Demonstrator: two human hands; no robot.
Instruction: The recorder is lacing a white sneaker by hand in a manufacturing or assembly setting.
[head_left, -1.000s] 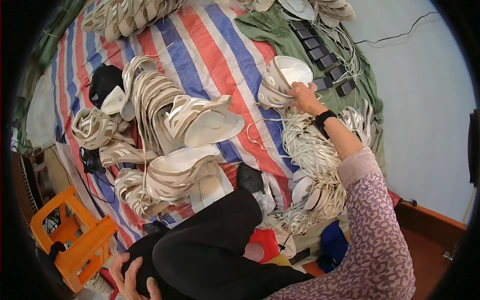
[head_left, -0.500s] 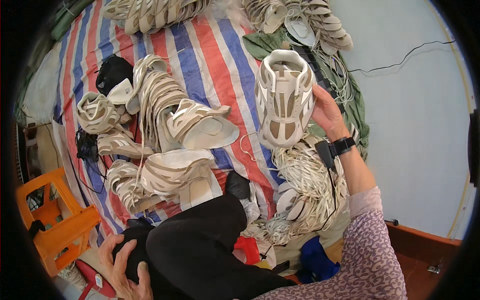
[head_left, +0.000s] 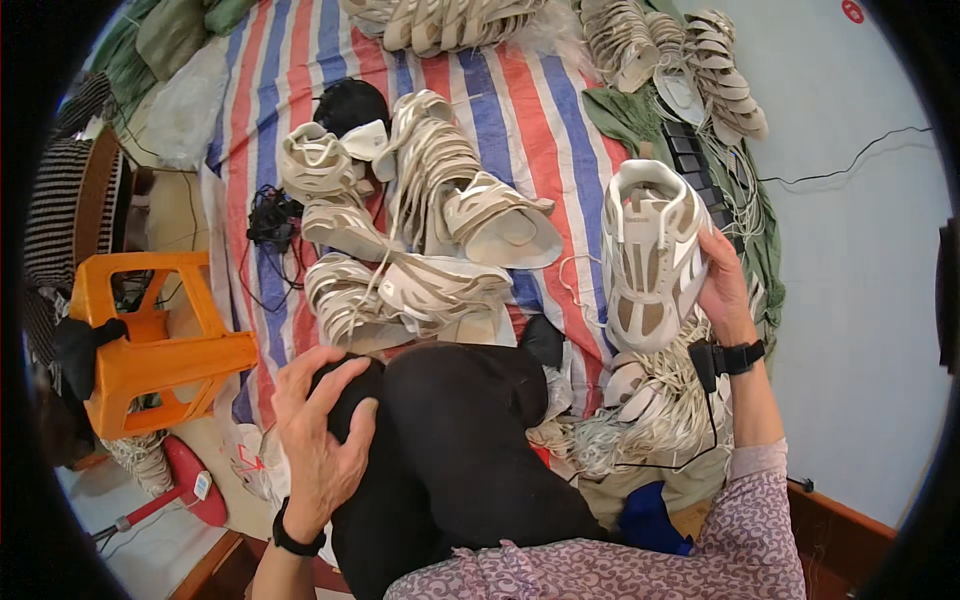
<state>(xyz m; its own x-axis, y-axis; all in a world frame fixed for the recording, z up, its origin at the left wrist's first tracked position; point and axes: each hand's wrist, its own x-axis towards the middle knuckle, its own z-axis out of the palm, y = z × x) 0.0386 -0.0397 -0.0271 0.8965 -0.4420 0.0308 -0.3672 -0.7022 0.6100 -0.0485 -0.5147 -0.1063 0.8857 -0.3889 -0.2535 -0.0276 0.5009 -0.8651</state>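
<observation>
With our right hand (head_left: 727,290) we grip a beige-and-white sneaker upper (head_left: 650,265), the fingers closed on its right side and its toe pointing toward us, near a heap of pale laces (head_left: 672,402). Our left hand (head_left: 325,430) lies with fingers spread over the knee of our black trousers (head_left: 470,450). Stacked sneaker uppers (head_left: 425,165) rest on the striped sheet (head_left: 530,120), and left of it stands an orange plastic stool (head_left: 185,362).
</observation>
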